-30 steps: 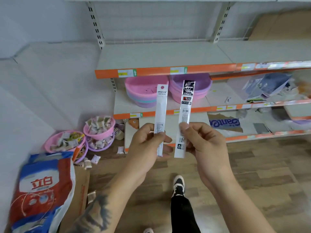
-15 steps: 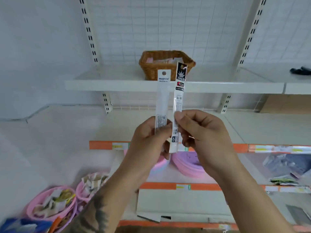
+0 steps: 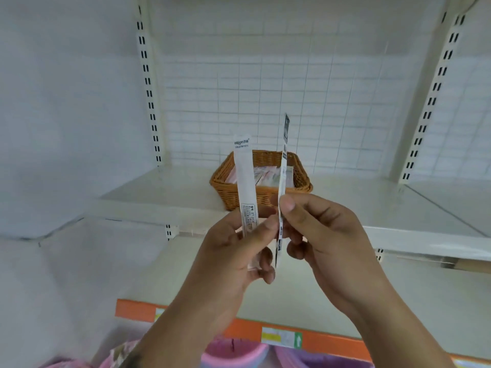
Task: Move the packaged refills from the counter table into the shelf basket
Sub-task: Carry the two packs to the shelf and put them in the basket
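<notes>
Before the wicker basket (image 3: 228,192) on the white shelf (image 3: 159,200), left hand (image 3: 233,251) and right hand (image 3: 321,229) each pinching one upright refill pack.

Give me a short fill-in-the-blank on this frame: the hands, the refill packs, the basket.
1. The left hand pinches the ____ refill pack.
2. The right hand holds the dark-topped refill pack turned ____ to the camera.
3. The wicker basket sits on the white ____.

Missing words: white; edge-on; shelf

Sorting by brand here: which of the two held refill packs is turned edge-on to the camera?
The dark-topped pack in the right hand; the white pack in the left hand shows its flat face.
</notes>
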`<act>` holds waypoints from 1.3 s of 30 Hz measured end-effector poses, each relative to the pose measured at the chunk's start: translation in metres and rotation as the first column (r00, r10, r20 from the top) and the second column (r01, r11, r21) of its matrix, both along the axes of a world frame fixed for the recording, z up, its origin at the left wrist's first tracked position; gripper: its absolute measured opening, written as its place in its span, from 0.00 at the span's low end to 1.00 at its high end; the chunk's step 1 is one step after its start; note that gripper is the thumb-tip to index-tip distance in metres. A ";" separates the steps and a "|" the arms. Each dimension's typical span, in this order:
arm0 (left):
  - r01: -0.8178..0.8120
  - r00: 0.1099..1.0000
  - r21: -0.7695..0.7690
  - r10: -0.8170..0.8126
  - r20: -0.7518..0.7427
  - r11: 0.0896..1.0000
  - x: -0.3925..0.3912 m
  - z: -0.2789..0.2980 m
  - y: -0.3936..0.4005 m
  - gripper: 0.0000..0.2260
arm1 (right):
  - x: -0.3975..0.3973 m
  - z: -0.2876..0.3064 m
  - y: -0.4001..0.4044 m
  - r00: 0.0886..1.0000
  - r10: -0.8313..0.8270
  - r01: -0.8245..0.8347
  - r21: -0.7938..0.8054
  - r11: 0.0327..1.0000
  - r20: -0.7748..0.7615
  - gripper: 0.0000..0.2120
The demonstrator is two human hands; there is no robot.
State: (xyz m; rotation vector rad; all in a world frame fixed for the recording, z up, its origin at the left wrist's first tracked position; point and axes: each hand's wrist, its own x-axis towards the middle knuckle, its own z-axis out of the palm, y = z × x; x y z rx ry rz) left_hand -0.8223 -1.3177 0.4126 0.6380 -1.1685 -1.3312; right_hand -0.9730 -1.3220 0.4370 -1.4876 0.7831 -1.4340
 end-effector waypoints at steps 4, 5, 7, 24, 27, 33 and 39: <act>0.037 0.998 -0.027 -0.035 0.048 0.999 0.009 0.006 -0.024 0.16 | 0.006 0.007 -0.014 0.999 -0.002 0.001 -0.032 0.999 -0.039 0.13; 0.029 0.998 -0.040 -0.026 0.065 0.999 0.011 0.009 -0.029 0.15 | 0.008 0.009 -0.017 0.999 -0.004 0.002 -0.033 0.999 -0.036 0.13; -0.010 0.996 -0.074 0.017 0.092 0.997 0.015 0.015 -0.039 0.09 | 0.011 0.015 -0.022 0.999 -0.018 0.016 -0.050 0.999 -0.039 0.13; -0.170 0.981 -0.025 0.171 0.093 0.985 0.047 0.042 -0.087 0.15 | 0.013 0.080 -0.152 0.527 -0.447 0.490 -0.171 0.855 -0.723 0.09; -0.138 0.986 0.011 0.136 0.096 0.990 0.048 0.033 -0.086 0.15 | 0.021 0.069 -0.165 0.366 -0.390 0.547 -0.144 0.825 -0.845 0.07; -0.104 0.990 0.049 0.098 0.103 0.993 0.053 0.025 -0.086 0.09 | 0.035 0.065 -0.163 0.154 -0.345 0.575 -0.200 0.793 -0.926 0.10; -0.099 0.988 0.064 0.090 0.123 0.993 0.057 0.024 -0.084 0.09 | 0.037 0.064 -0.149 0.153 -0.445 0.586 -0.281 0.760 -0.883 0.06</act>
